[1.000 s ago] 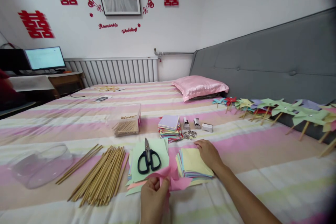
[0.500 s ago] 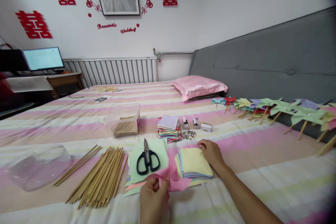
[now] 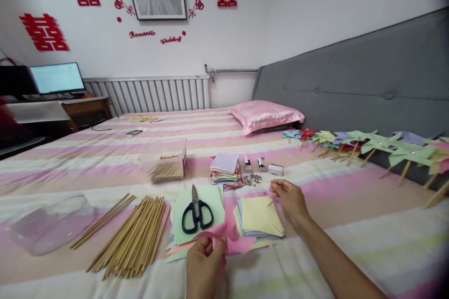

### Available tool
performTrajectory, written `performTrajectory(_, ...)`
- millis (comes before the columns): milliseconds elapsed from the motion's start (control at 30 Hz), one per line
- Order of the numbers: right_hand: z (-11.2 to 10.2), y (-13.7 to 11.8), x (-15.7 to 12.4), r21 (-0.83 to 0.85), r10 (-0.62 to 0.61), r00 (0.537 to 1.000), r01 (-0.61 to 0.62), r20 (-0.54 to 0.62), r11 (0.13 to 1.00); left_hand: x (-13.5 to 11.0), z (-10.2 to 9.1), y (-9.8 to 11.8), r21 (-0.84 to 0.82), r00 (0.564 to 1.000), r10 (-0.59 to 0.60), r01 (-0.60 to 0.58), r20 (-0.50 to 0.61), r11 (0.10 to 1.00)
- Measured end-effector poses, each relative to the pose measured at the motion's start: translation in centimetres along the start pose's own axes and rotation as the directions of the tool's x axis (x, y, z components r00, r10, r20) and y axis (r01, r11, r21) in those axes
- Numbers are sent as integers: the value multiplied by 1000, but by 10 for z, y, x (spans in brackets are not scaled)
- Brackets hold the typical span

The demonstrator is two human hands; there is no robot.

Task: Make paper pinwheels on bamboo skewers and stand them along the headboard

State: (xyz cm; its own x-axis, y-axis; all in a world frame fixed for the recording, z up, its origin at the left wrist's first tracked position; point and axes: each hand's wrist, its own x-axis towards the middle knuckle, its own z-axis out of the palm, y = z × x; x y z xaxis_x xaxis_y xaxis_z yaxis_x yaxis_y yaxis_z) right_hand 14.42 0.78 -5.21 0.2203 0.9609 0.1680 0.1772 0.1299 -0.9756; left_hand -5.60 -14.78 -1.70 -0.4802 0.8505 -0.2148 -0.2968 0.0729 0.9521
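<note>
My left hand point(image 3: 205, 264) pinches a pink paper pinwheel point(image 3: 231, 238) whose blades are folded in to the middle. Just behind it, black-handled scissors point(image 3: 197, 212) lie on a pile of large green paper sheets point(image 3: 178, 201). My right hand point(image 3: 291, 198) hovers beside a stack of yellow-topped paper squares point(image 3: 261, 217), thumb and fingers drawn together. Whatever may be between those fingertips is too small to make out. Beyond it lies a little heap of silvery metal pins point(image 3: 251, 179).
Wooden sticks point(image 3: 135, 238) and a clear plastic container point(image 3: 52, 224) lie to the left. Farther back are a box of thin sticks point(image 3: 167, 168), a purple-topped paper stack point(image 3: 225, 163) and small boxes point(image 3: 276, 169). Finished pinwheels point(image 3: 382, 142) line the headboard at right.
My right hand has shifted off the edge of the yellow-topped stack, slightly right and toward the metal pins. My left hand keeps the pink pinwheel in nearly the same place.
</note>
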Motion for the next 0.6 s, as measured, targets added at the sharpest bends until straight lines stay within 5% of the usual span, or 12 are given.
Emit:
performTrajectory(133,-11,-34,-20,61,-38,999,37,21,997,0,0,1,-23,999,23,-22,28,999)
performTrajectory(267,-3,-62,-66,144,-76,980,49,183,988,-2,1,1,-64,999,23,-21,28,998)
performTrajectory(433,17,-84,-120,198,-164,834,67,527,978,-6,5,2,-58,999,47,-48,-17,997)
performTrajectory(600,23,-89,-132,79,-322,768,337,554,938,-8,6,4,-48,1000,-21,22,15,999)
